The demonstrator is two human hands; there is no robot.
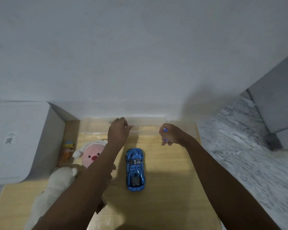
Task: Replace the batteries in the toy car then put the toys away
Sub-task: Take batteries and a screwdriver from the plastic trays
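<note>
White box [22, 140]: closed lid, far left, standing at the left edge of the table [170, 180]; a small label on its top
Small figure [68, 151]: orange and blue, just beside the box, against its right wall
Plush toy [91, 155]: pink face, red nose, white hood, partly hidden under the left forearm; a white fluffy body [56, 185] lies nearer the camera
Left hand [118, 133]: above the clear tray [148, 125] at the wall; fingers curled in, thumb and forefinger pinched; whether they grip anything, cannot tell
Toy car [135, 170]: blue, shiny, right way up on the wooden table, between the two arms, touched by neither hand
Right hand [171, 134]: near the tray's right end; fingers closed around batteries [165, 130], blue and white, showing at both ends of the fist
Floor [239, 146]: grey marble, right of the table
</note>
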